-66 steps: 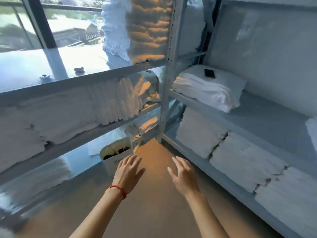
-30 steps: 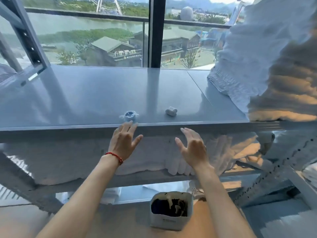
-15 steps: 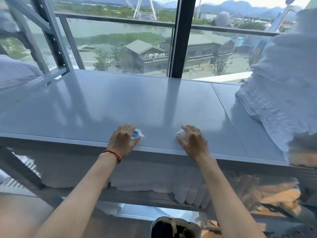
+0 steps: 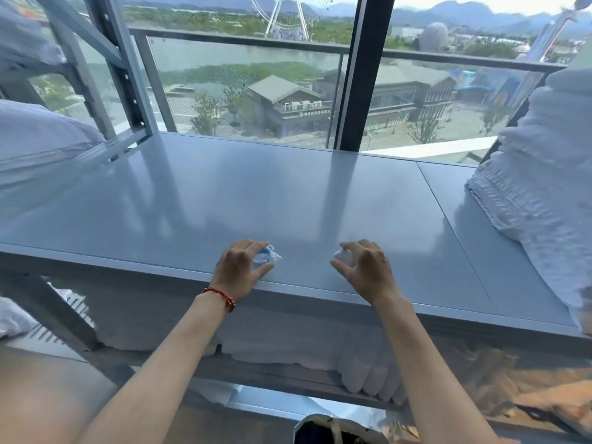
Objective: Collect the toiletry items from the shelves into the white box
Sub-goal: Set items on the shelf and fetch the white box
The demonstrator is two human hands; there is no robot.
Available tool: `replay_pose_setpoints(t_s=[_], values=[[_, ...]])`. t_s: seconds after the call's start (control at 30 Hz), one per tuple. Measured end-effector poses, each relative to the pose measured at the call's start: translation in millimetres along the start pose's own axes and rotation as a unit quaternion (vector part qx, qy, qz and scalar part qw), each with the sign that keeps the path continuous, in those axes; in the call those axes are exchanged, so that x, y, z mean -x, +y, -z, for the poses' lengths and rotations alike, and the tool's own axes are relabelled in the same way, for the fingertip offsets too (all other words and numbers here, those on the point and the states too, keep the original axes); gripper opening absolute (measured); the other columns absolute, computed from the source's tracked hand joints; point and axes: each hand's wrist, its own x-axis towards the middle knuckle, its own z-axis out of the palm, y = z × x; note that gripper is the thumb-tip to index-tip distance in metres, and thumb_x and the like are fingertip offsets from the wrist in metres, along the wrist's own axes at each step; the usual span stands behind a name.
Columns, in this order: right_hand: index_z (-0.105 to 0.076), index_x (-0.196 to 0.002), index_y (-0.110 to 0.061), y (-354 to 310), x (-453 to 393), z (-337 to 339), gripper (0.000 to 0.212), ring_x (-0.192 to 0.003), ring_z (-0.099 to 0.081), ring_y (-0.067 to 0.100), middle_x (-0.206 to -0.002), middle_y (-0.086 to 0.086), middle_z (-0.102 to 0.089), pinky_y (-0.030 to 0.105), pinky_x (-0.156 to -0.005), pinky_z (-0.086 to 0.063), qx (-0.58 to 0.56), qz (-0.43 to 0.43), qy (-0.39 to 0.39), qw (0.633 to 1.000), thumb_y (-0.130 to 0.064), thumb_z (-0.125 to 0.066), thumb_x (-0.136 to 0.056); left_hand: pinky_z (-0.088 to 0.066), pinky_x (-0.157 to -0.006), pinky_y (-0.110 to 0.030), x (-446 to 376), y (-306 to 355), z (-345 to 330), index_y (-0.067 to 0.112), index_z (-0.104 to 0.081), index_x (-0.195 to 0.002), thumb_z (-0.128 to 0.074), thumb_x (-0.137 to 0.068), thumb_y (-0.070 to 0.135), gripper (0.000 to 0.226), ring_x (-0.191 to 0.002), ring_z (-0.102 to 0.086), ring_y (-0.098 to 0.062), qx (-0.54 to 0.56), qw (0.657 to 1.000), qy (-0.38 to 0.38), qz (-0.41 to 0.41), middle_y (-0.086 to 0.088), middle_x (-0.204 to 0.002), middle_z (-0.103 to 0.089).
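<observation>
Both hands worked near the front edge of the grey metal shelf (image 4: 288, 193). Left hand (image 4: 238, 270), red string bracelet (image 4: 221, 294) on its wrist, pinched a small clear-and-blue wrapped toiletry item (image 4: 267, 255) against the shelf surface. Right hand (image 4: 365, 269) gripped a small white rounded toiletry item (image 4: 340, 256) in its fingertips. White box (image 4: 336, 429) sat below, at the bottom frame edge. Stacked white towels (image 4: 538, 193) filled the shelf's right end.
</observation>
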Motion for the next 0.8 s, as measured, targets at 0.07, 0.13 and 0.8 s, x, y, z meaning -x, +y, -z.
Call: replay_pose_setpoints(t_s=[0.07, 0.13, 0.8], values=[[-0.058, -0.117, -0.011, -11.0, -0.3, -1.2, 0.041, -0.11, -0.047, 0.027, -0.112, 0.012, -0.059, 0.033, -0.087, -0.038, -0.017, 0.02, 0.0, 1.0, -0.029, -0.065, -0.081, -0.049, -0.076, -0.038, 4.5, -2.4, 8.4, 0.003, -0.065, -0.101, -0.077, -0.069, 0.011, 0.035, -0.082, -0.061, -0.034, -0.004, 1.0, 0.013, 0.008, -0.016, -0.088, -0.068], [-0.058, -0.117, -0.011, -22.4, 0.6, -3.7, 0.041, -0.11, -0.047, 0.027, -0.113, 0.012, -0.059, 0.033, -0.088, -0.038, -0.035, 0.042, -0.005, 0.998, -0.029, -0.065, -0.081, -0.05, -0.075, -0.039, 12.1, -5.3, 18.4, 0.004, -0.065, -0.101, -0.077, -0.068, 0.012, 0.036, -0.082, -0.061, -0.033, -0.008, 0.999, 0.028, 0.021, -0.016, -0.089, -0.067], [-0.06, -0.115, -0.017, -214.6, 120.9, -101.5, 0.039, -0.111, -0.047, 0.023, -0.114, 0.006, -0.059, 0.03, -0.088, -0.037, -0.152, 0.398, -0.211, 0.88, -0.034, -0.065, -0.081, -0.047, -0.078, -0.036, 297.3, 14.4, 176.5, 0.006, -0.067, -0.096, -0.081, -0.061, 0.008, 0.037, -0.082, -0.062, -0.032, -0.213, 0.888, 0.208, 0.351, -0.015, -0.089, -0.068]])
